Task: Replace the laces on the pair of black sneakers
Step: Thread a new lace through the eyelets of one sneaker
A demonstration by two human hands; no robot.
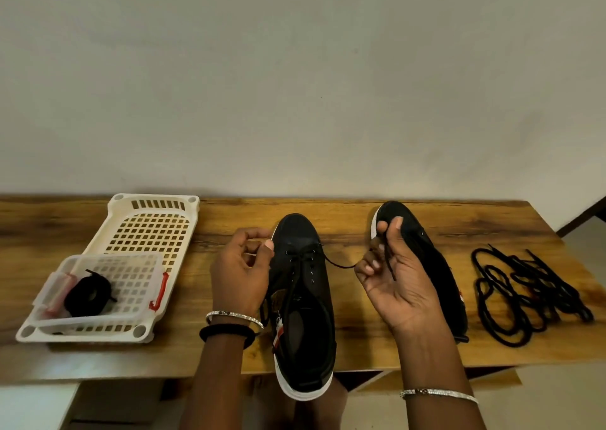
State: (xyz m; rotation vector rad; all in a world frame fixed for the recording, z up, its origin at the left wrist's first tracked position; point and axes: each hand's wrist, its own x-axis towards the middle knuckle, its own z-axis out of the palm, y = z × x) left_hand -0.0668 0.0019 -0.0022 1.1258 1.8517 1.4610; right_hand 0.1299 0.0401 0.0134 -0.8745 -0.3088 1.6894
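While threading the lace [341,265], treat it as soft, light and limp, stiff only at the tip, so best pinched close to the end. Pinched now in the right hand [388,275], thumb against curled fingers, and drawn rightward from the toe-end eyelets of the middle sneaker [305,314]. As for the left hand [242,265], curled close beside the toe cap; cannot tell whether gripping a strand or nothing. Expect a light sneaker with a pliable upper and a firm sole, likely to slide on smooth wood under a sideways tug; steady by the sole rim or the side wall. Mind the heel, hanging past the near edge of the table [360,347]. Little room to the right: second sneaker [426,249] just behind the right hand, loose laces [531,295] heaped beyond. To the left, basket [154,229] holding a clear box [157,265] with a coiled lace [88,295]. Bare wood between the sneakers for pulling slack.
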